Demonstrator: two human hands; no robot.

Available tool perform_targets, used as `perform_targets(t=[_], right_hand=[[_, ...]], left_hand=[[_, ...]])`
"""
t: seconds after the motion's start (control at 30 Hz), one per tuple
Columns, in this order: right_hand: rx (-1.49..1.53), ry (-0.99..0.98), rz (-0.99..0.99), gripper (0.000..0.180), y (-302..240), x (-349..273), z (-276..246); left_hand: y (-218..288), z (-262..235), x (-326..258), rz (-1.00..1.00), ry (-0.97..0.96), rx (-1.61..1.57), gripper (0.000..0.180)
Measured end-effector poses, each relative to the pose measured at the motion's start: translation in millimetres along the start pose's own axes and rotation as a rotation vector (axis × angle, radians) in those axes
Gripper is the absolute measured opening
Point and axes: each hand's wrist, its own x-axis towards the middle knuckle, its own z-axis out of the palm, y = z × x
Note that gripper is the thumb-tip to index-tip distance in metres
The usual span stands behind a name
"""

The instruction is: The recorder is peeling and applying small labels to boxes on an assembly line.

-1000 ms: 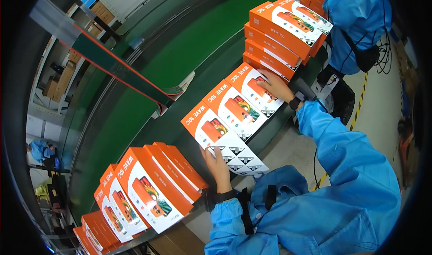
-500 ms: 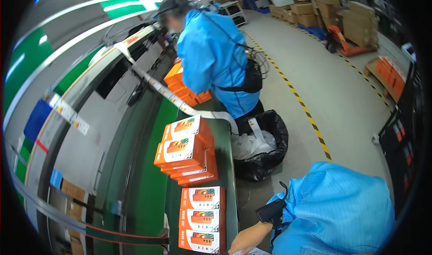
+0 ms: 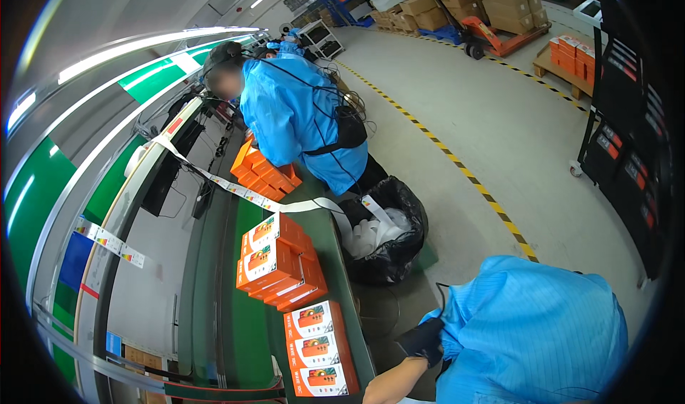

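My right hand [image 3: 394,385] is at the lower edge, just right of a row of orange-and-white phone boxes [image 3: 318,348]. A dark strap circles the wrist below my blue sleeve [image 3: 528,333]. The fingers fall outside the picture, so what they hold, if anything, is hidden. A sliver of something white shows beside the hand. My left hand is out of view. Beyond the row, a stack of the same boxes [image 3: 265,267] stands on the green bench [image 3: 332,261].
A co-worker in blue [image 3: 292,111] leans over more orange boxes [image 3: 262,174] farther along. A white label strip [image 3: 242,192] runs across the bench toward a black-bagged bin [image 3: 407,243] holding white waste. On the right stands a dark rack [image 3: 621,140]; an orange pallet jack [image 3: 499,37] is behind.
My view has turned, so the co-worker, bin and stacked boxes sit farther left in the picture. My right hand stays near the lower edge beside the row of boxes.
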Motion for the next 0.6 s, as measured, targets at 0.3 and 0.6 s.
perform_targets(t=[0.3, 0.6], right_hand=[[-0.161, 0.227, -0.358, 0.016, -72.1, 45.6, 35.7], [-0.058, 0.259, -0.451, 0.015, -88.1, 84.0, 81.5]], left_hand=[[-3.9, -47.4, -30.5, -0.014, 0.134, -0.06, 0.028], [-37.3, -93.6, -57.8, -0.113, 0.254, -0.044, 0.029]])
